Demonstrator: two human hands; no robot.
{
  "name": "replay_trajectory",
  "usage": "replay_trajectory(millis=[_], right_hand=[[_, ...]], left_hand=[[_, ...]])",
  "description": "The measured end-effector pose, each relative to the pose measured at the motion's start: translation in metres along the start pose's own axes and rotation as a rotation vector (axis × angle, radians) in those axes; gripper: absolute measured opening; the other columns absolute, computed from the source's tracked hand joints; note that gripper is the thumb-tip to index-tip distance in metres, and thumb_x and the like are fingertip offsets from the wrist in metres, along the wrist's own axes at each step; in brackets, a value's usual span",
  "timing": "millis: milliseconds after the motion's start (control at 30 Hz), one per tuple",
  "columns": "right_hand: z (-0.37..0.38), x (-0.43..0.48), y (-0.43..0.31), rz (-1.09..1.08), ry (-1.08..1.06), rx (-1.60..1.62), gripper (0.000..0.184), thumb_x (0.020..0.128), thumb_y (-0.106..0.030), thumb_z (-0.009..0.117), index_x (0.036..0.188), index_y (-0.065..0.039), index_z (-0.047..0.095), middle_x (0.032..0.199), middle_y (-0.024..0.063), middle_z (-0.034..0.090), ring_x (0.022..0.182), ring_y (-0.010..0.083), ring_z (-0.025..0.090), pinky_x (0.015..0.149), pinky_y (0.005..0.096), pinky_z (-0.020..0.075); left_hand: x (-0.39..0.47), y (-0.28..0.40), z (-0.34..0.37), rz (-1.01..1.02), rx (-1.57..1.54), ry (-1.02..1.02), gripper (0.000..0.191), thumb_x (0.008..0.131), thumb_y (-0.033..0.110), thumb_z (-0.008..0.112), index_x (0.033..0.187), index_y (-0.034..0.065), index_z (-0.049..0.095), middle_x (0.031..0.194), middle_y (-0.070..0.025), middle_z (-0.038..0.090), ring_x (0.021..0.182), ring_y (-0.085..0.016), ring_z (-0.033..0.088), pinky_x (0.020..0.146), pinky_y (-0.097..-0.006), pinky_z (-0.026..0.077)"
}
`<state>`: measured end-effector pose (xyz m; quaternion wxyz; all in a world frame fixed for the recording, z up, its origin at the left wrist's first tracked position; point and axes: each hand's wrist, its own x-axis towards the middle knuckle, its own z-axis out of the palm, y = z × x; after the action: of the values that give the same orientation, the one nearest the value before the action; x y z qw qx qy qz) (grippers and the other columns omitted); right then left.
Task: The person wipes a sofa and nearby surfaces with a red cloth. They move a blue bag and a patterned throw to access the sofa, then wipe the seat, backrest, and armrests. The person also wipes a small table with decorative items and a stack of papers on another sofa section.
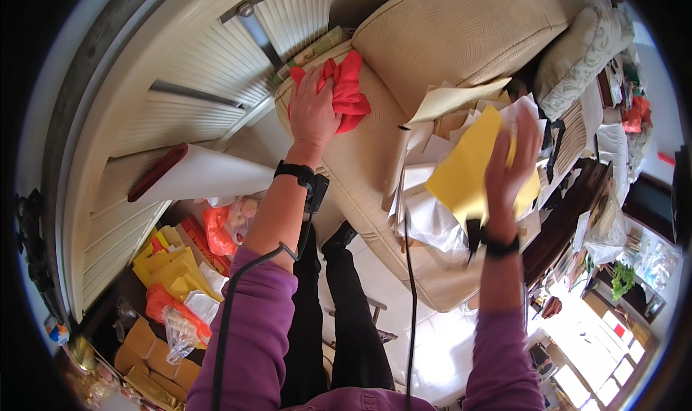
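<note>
My left hand (313, 105) presses on a bunched red cloth (348, 86) at the left end of the beige sofa seat (378, 211). Its fingers rest on the cloth, and whether they grip it cannot be told. My right hand (513, 159), slightly blurred, is over a yellow sheet of paper (459, 167) on a heap of loose white and cream papers (432, 216). The thumb and fingers are spread; whether the hand touches the sheet cannot be told. Both wrists wear black straps, and dark cables hang near the arms.
A white slatted door (194, 59) stands left of the sofa. Near it are a rolled white sheet (216, 176), yellow papers (181, 273), plastic bags and a brown cardboard piece (157, 357). A patterned cushion (578, 59) lies at the sofa's far right, with dark wooden furniture (567, 221) beyond the papers.
</note>
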<state>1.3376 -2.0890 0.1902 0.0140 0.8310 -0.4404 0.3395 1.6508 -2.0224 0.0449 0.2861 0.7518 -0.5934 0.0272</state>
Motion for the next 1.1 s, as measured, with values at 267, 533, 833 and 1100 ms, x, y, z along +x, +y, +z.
replay_trajectory(millis=[267,533,833,1100], right_hand=[[-0.137,-0.339,-0.039,0.951,-0.103,-0.408,0.041,0.107,-0.024,0.047,0.139,0.000,0.054,0.144,0.0198,0.050,0.132,0.0350,0.048,0.112,0.0461,0.0388],[-0.096,-0.440,-0.008,0.797,-0.437,-0.783,0.057,0.103,-0.032,0.048,0.151,-0.003,0.043,0.154,0.0287,0.038,0.142,0.0436,0.036,0.118,0.0523,0.0285],[-0.093,-0.442,-0.007,0.737,-0.404,-0.766,0.057,0.104,-0.035,0.046,0.152,-0.004,0.044,0.155,0.0294,0.034,0.142,0.0455,0.034,0.118,0.0547,0.0274],[-0.092,-0.446,-0.005,0.706,-0.356,-0.759,0.056,0.102,-0.034,0.047,0.151,-0.007,0.046,0.156,0.0285,0.035,0.142,0.0444,0.035,0.118,0.0546,0.0258]], left_hand=[[-0.049,-0.006,-0.007,-0.043,-0.135,0.128,0.053,0.070,0.011,0.078,0.121,0.0040,0.065,0.138,-0.0179,0.055,0.124,-0.040,0.054,0.105,-0.0458,0.046],[-0.082,-0.091,0.049,-0.886,-1.299,0.201,0.031,0.106,0.037,0.048,0.118,0.0132,0.063,0.089,-0.0034,0.068,0.081,-0.021,0.066,0.072,-0.0356,0.054],[-0.121,-0.115,0.063,-0.842,-1.441,0.002,0.047,0.107,0.049,0.045,0.138,0.0147,0.051,0.136,-0.0029,0.059,0.121,-0.019,0.059,0.100,-0.0365,0.052],[-0.254,0.025,0.076,-1.192,-1.542,0.228,0.017,0.105,0.033,0.047,0.118,0.0231,0.047,0.108,0.0017,0.050,0.084,-0.013,0.049,0.068,-0.0309,0.041]])
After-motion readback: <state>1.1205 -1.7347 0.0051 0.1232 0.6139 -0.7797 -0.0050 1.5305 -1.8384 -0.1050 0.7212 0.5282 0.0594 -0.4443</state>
